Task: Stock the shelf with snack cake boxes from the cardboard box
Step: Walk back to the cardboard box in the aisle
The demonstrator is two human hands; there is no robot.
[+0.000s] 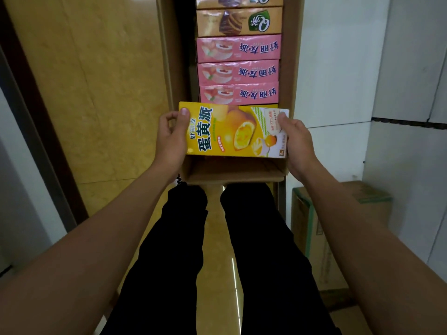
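Note:
A yellow snack cake box [229, 131] is held flat over the near end of a long open cardboard box [232, 174] on the floor. My left hand [171, 139] grips its left end, thumb on top. My right hand [294, 141] grips its right end, fingers curled over the edge. Farther inside the cardboard box lie three pink snack cake boxes [238, 71] in a row, then orange-brown snack cake boxes [239, 21] beyond them. A sliver of another yellow box [263, 106] shows just behind the held one.
My black-trousered legs [217, 250] stand on the glossy yellow tiled floor [96, 93]. A second cardboard carton [321, 228] with green tape sits at the right against a white wall [350, 68]. A dark door frame [36, 105] runs along the left.

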